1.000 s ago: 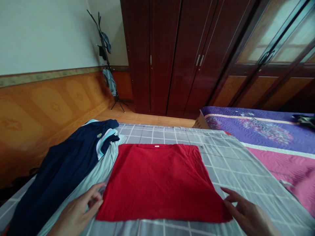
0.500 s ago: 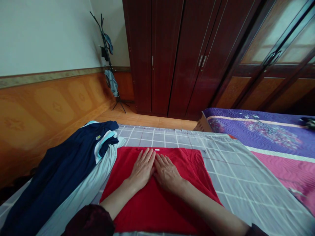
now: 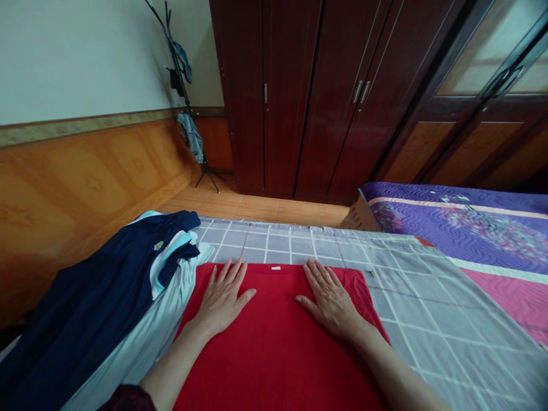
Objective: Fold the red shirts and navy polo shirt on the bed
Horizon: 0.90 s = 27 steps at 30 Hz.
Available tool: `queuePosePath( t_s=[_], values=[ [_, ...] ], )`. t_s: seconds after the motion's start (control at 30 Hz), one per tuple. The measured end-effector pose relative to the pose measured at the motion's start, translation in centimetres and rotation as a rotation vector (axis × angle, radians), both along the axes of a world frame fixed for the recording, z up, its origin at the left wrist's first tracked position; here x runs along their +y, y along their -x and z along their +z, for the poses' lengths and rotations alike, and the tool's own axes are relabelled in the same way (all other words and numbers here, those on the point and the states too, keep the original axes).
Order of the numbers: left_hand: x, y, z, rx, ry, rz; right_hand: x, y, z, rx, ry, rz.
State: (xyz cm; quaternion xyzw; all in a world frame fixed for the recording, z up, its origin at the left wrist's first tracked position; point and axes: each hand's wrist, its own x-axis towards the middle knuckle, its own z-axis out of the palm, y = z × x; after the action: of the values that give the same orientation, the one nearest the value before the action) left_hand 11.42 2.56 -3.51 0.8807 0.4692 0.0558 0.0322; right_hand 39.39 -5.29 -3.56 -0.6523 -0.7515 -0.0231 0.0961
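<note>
A red garment, probably a shirt, lies spread flat on the grey checked bedsheet. A small white tag shows at the middle of its far edge. My left hand rests palm down on its far left part, fingers stretched and thumb out. On the far right part lies my right hand, also flat with the thumb apart. Neither hand grips anything. The cloth's near edge runs out of view at the bottom.
Dark blue and pale clothes lie heaped on the left. A second bed with a purple and pink cover stands at right. Beyond are a dark red wardrobe and a coat stand with items hanging.
My hands have moved apart from the garment's middle, the left one to the left and the right one to the right. The cloth between them looks smoother.
</note>
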Motion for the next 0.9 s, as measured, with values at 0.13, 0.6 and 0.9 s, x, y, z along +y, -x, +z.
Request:
queuePosePath(
  t_s=[0.13,0.6,0.9],
  values=[
    [0.5,0.4,-0.3,-0.017,-0.010,0.023,0.5,-1.3,-0.6,-0.020,-0.037,-0.117],
    [0.7,0.3,-0.7,-0.200,-0.156,0.161,0.7,-1.2,-0.6,-0.095,-0.041,-0.186],
    [1.4,0.6,0.5,-0.534,-0.209,0.191,0.9,-1.3,-1.1,-0.100,-0.082,-0.180]
  ],
)
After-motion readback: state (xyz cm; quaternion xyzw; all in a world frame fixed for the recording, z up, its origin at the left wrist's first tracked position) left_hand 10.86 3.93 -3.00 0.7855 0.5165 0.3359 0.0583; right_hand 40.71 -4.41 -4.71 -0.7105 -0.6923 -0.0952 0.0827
